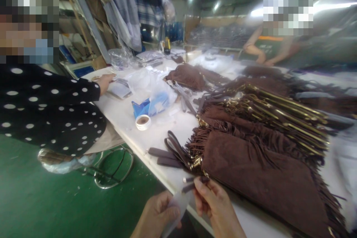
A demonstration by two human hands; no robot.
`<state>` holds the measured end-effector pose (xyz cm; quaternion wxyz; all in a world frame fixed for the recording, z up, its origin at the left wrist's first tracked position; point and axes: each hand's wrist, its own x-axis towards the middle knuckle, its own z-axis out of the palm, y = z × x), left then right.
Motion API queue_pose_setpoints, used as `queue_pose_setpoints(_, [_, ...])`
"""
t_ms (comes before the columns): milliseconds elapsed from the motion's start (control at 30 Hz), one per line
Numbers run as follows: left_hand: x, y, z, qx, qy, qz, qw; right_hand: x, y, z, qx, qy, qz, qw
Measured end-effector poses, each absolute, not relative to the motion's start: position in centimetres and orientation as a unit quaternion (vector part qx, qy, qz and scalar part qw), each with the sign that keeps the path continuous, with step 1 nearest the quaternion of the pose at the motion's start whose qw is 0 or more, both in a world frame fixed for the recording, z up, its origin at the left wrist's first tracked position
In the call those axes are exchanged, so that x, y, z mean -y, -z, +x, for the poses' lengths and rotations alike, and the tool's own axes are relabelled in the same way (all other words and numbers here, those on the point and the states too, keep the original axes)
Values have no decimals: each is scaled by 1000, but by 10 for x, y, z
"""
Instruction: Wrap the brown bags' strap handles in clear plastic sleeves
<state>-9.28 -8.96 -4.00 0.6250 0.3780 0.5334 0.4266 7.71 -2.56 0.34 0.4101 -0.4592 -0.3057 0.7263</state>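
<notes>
My left hand (157,214) is closed on a small translucent plastic sleeve (181,202) at the table's front edge. Close beside it, my right hand (216,204) pinches the dark brown strap (190,186), whose end meets the sleeve's upper part; I cannot tell how far it goes in. Just beyond my right hand lies a brown fringed suede bag (256,171) with gold-coloured metal fittings. More dark strap loops (174,148) stick out from its near left corner.
A roll of tape (143,122) and a blue packet (152,105) under clear plastic lie on the white table (125,122). Gold-edged brown bags (273,111) are piled behind. A person in polka dots (50,100) works at left; another person (267,48) stands across.
</notes>
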Motion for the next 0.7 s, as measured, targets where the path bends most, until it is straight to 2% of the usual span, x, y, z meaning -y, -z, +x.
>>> queue_pose_setpoints(433, [89,41,-91,-528,-412,397,627,24,10,80,315,-742,-438,398])
queue_pose_setpoints(700, [87,41,-89,-528,-414,377,639,24,4,85,388,-713,-456,364])
